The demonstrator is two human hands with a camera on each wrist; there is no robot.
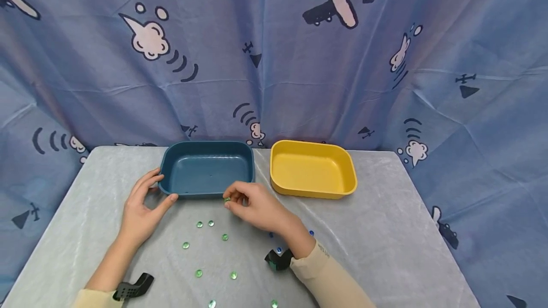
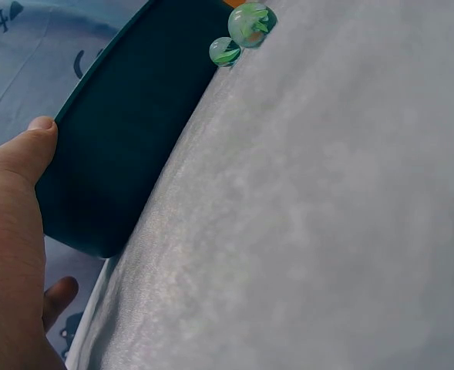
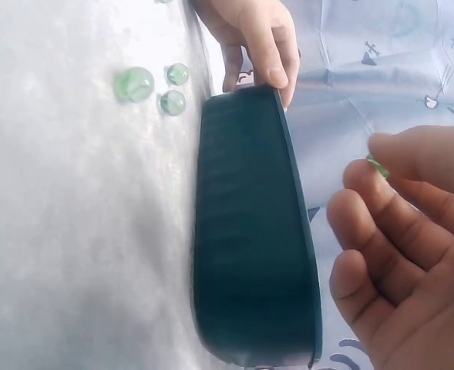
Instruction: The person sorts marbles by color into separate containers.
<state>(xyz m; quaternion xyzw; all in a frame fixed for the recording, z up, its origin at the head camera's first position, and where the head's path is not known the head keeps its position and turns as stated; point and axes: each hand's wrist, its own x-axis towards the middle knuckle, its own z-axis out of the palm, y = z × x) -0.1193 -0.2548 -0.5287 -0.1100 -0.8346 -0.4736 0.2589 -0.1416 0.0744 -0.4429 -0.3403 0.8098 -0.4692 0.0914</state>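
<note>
"How many marbles are you counting?"

"Nine green, three blue. The right hand [image 1: 259, 207] is pinching one green marble [image 1: 227, 199] above the blue tray's [image 1: 210, 175] near rim; eight loose green marbles [image 1: 225, 237] are lying nearer than its fingertips. The blue marbles [image 1: 279, 250] are showing behind that hand, to either side."

"And the left hand [image 1: 143, 208]?"

"It's spreading thumb and fingers apart, touching that tray's corner."

"Edges, room?"

"The yellow tray [image 1: 314, 168] is standing beyond the right hand, the counter [image 1: 398, 241] stretching wide to that hand's right."
</note>
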